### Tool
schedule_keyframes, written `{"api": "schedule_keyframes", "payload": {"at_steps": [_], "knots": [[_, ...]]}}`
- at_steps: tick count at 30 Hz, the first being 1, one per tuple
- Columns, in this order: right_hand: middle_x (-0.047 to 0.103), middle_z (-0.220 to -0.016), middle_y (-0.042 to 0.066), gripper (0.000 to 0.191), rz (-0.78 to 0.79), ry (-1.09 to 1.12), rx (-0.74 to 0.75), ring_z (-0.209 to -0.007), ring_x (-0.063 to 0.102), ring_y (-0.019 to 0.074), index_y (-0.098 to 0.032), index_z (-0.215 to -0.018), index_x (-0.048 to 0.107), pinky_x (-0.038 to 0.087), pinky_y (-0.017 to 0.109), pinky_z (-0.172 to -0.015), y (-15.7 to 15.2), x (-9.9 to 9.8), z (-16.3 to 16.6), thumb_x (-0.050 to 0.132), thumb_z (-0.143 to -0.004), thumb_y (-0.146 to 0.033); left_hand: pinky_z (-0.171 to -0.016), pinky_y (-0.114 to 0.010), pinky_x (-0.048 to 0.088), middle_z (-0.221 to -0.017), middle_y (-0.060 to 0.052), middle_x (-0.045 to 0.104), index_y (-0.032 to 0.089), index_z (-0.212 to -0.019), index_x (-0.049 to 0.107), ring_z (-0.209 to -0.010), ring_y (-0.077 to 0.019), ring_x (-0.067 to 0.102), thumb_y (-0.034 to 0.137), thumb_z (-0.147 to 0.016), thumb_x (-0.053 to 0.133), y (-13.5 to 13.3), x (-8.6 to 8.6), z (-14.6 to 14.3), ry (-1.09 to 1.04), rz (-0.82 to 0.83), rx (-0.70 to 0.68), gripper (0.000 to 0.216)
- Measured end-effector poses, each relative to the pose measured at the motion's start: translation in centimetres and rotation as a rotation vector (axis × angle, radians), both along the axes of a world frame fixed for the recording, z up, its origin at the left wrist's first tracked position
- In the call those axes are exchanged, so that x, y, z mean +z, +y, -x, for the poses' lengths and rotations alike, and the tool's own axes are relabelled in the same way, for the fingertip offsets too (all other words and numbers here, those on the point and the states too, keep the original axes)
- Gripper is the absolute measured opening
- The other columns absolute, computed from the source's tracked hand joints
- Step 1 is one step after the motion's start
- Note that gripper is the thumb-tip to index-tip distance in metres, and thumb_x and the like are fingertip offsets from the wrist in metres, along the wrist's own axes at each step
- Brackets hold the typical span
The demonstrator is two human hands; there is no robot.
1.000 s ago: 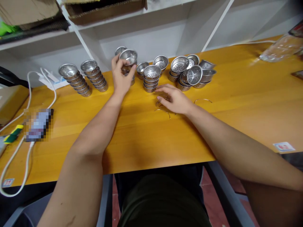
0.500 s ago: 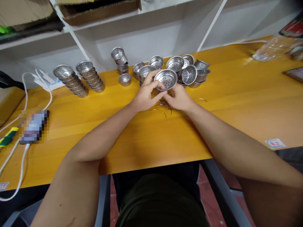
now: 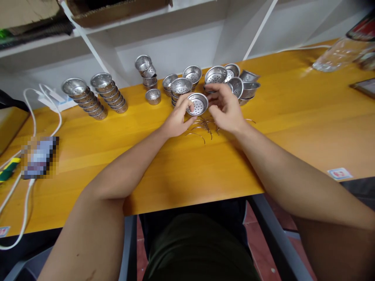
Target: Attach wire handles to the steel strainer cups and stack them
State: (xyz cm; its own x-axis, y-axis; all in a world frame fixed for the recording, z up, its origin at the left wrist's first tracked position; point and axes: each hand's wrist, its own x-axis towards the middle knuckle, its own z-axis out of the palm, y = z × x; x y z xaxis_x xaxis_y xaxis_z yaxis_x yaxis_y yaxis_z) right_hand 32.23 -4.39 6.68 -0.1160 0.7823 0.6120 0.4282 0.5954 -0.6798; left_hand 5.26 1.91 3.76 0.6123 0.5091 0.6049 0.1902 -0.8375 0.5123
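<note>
My left hand (image 3: 177, 119) grips a small perforated metal cup (image 3: 198, 104) by its left side, a finger over the rim and the thumb below. Close by on the right, my right hand (image 3: 227, 109) is off the cup, its fingers apart and curved. Beneath both hands lie several thin curved wires (image 3: 202, 125) on the table. Behind them stand more perforated cups, among them a stack (image 3: 181, 86) just beyond my left hand and a jumbled group (image 3: 216, 74) partly hidden by my right hand.
Two leaning stacks of cups, one outer (image 3: 76, 89) and one inner (image 3: 103, 82), stand at the left. A tall stack (image 3: 143, 64) and a single cup (image 3: 153, 96) are nearer the middle. A phone (image 3: 41, 158) with white cables lies left; a plastic bottle (image 3: 331, 58) stands right.
My right hand has let go of the cup and opened, shifting right and up. The cup, held in my left hand, has moved slightly left and lower.
</note>
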Motion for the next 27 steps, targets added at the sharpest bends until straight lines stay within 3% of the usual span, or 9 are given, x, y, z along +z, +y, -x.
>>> {"api": "schedule_keyframes", "payload": {"at_steps": [2, 4, 7, 9, 12, 15, 19, 23, 27], "knots": [[0.080, -0.165, 0.016, 0.048, -0.004, -0.085, 0.000, -0.155, 0.079, 0.0499, -0.040, -0.154, 0.090, 0.074, 0.079, -0.129, -1.1, 1.2, 0.1, 0.091, -0.110, -0.058, -0.161, -0.072, 0.046, -0.187, -0.017, 0.062, 0.029, -0.135, 0.070, -0.189, -0.0437, 0.055, 0.051, -0.118, 0.091, -0.1, 0.1, 0.1, -0.010, 0.015, 0.003, 0.034], [0.082, -0.157, 0.015, 0.038, -0.006, -0.150, 0.019, -0.162, 0.074, 0.0517, -0.040, -0.138, 0.096, 0.069, 0.081, -0.136, -1.8, 2.1, 0.2, 0.092, -0.111, -0.065, -0.160, -0.068, 0.050, -0.186, -0.016, 0.064, 0.030, -0.148, 0.069, -0.188, -0.0416, 0.058, 0.047, -0.117, 0.092, -0.3, 0.0, -0.1, -0.043, 0.042, 0.009, 0.042], [0.083, -0.147, 0.015, 0.043, 0.009, -0.174, 0.044, -0.158, 0.075, 0.0514, -0.040, -0.130, 0.096, 0.066, 0.084, -0.138, -2.3, 2.6, 0.4, 0.090, -0.113, -0.078, -0.153, -0.064, 0.060, -0.189, -0.017, 0.061, 0.033, -0.180, 0.051, -0.184, -0.0391, 0.065, 0.044, -0.116, 0.093, -0.5, -0.3, -0.4, -0.092, 0.119, 0.027, 0.078], [0.083, -0.147, 0.017, 0.053, 0.022, -0.160, 0.048, -0.154, 0.076, 0.0517, -0.038, -0.131, 0.095, 0.068, 0.083, -0.135, -2.4, 2.7, 0.6, 0.086, -0.113, -0.087, -0.148, -0.064, 0.065, -0.190, -0.019, 0.060, 0.035, -0.191, 0.039, -0.180, -0.0401, 0.069, 0.043, -0.115, 0.093, -0.5, -0.7, -0.7, -0.123, 0.154, 0.053, 0.094], [0.083, -0.143, 0.019, 0.065, 0.029, -0.135, 0.029, -0.140, 0.081, 0.0494, -0.037, -0.131, 0.093, 0.073, 0.078, -0.127, -2.4, 2.6, 0.7, 0.077, -0.114, -0.097, -0.143, -0.064, 0.069, -0.187, -0.019, 0.062, 0.039, -0.193, 0.033, -0.175, -0.0410, 0.074, 0.046, -0.114, 0.096, -0.2, -1.3, -1.0, -0.181, 0.189, 0.094, 0.102], [0.083, -0.129, 0.017, 0.068, 0.005, -0.143, 0.000, -0.126, 0.083, 0.0464, -0.035, -0.126, 0.092, 0.072, 0.078, -0.125, -2.6, 2.7, 0.6, 0.070, -0.117, -0.099, -0.141, -0.062, 0.070, -0.183, -0.018, 0.064, 0.040, -0.191, 0.031, -0.170, -0.0397, 0.077, 0.060, -0.111, 0.101, -0.1, -1.9, -1.3, -0.203, 0.236, 0.051, 0.108], [0.082, -0.119, 0.016, 0.066, -0.034, -0.141, -0.057, -0.127, 0.083, 0.0480, -0.035, -0.118, 0.091, 0.070, 0.080, -0.126, -2.8, 3.0, 0.4, 0.067, -0.120, -0.096, -0.145, -0.064, 0.066, -0.180, -0.017, 0.065, 0.040, -0.192, 0.027, -0.167, -0.0399, 0.077, 0.082, -0.111, 0.095, -0.7, -2.5, -2.0, -0.164, 0.288, -0.043, 0.114], [0.081, -0.109, 0.016, 0.073, -0.038, -0.122, -0.079, -0.113, 0.083, 0.0451, -0.035, -0.108, 0.088, 0.075, 0.079, -0.116, -2.8, 2.9, 0.9, 0.062, -0.118, -0.102, -0.141, -0.063, 0.069, -0.179, -0.017, 0.064, 0.039, -0.187, 0.030, -0.164, -0.0391, 0.078, 0.080, -0.113, 0.091, -1.0, -2.7, -2.5, -0.188, 0.320, -0.114, 0.104], [0.082, -0.100, 0.012, 0.077, 0.007, 0.009, -0.041, -0.090, 0.083, 0.0376, -0.033, -0.125, 0.088, 0.081, 0.073, -0.097, -2.3, 2.0, 1.3, 0.062, -0.117, -0.106, -0.142, -0.062, 0.068, -0.185, -0.017, 0.060, 0.040, -0.184, 0.035, -0.170, -0.0396, 0.073, 0.074, -0.114, 0.091, -0.7, -2.4, -2.4, -0.228, 0.310, -0.041, 0.095]]}}
